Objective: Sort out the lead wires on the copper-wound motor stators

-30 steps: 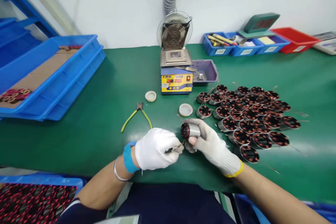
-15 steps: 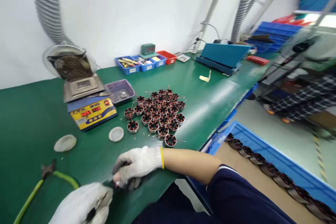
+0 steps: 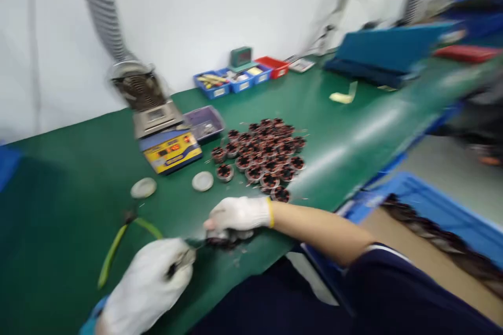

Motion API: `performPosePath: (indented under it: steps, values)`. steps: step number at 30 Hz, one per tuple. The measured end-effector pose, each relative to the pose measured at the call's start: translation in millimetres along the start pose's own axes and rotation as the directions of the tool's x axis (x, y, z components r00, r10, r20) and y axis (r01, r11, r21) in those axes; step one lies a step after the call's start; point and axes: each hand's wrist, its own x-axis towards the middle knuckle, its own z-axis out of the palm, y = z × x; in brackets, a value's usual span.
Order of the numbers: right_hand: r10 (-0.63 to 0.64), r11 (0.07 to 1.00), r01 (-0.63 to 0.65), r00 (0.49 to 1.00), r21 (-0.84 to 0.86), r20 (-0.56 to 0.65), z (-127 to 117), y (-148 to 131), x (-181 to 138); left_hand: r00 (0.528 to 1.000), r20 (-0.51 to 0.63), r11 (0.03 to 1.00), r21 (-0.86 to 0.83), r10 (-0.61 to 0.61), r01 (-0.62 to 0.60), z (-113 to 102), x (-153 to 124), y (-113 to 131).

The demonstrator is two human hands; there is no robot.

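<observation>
Our right hand (image 3: 238,213) presses a wound coil (image 3: 222,241) onto the tabletop (image 3: 70,178) near its front edge; left hand (image 3: 147,285), fingers clamped on a small tool (image 3: 194,243), touches it; open green lies left.

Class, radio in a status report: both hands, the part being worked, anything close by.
Left hand closed on a small tool. Right hand pressing a wound coil onto the green mat. Green-handled cutters lie beside the left hand.

Factory assembly bench, green mat (image 3: 78,178), solder station (image 3: 172,151), heaped wound stators (image 3: 263,154), parts bins (image 3: 236,81)
</observation>
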Motion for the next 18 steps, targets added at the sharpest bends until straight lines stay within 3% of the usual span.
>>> performPosePath:
  steps: [2, 4, 6, 8, 9, 15, 18]
  values:
    - [-0.022, 1.000, 0.022, 0.999, -0.011, 0.032, -0.4, -0.9, -0.5, 0.999, 0.021, 0.995, -0.094, 0.042, -0.040, -10.3, 0.6, 4.0]
    - [0.034, 0.999, -0.035, 0.998, -0.020, -0.050, -4.7, 2.3, 5.3, 0.999, -0.049, 0.952, -0.305, -0.017, 0.001, -18.7, -2.8, -2.2]
    - [-0.008, 0.999, 0.013, 0.994, 0.039, -0.109, -8.6, 5.8, 13.1, 0.960, -0.133, 0.852, -0.501, -0.247, 0.149, -23.9, -7.9, -11.7]
    - [-0.025, 0.997, 0.035, 0.990, 0.068, -0.138, -9.1, 7.2, 17.5, 0.901, -0.112, 0.759, -0.587, -0.419, 0.280, -23.1, -9.8, -19.4]
    - [-0.019, 0.997, 0.031, 0.988, 0.070, -0.154, -8.2, 7.4, 18.1, 0.890, -0.075, 0.735, -0.597, -0.450, 0.322, -20.1, -8.6, -22.2]
    - [-0.039, 0.999, 0.042, 0.986, 0.015, -0.164, -3.7, 14.4, 18.5, 0.905, 0.110, 0.661, -0.648, -0.411, 0.379, 13.1, 7.5, -27.5]
    - [-0.059, 0.998, 0.060, 0.989, 0.003, -0.133, -4.9, 19.1, 22.5, 0.907, 0.134, 0.654, -0.652, -0.399, 0.383, 23.4, 9.4, -22.2]
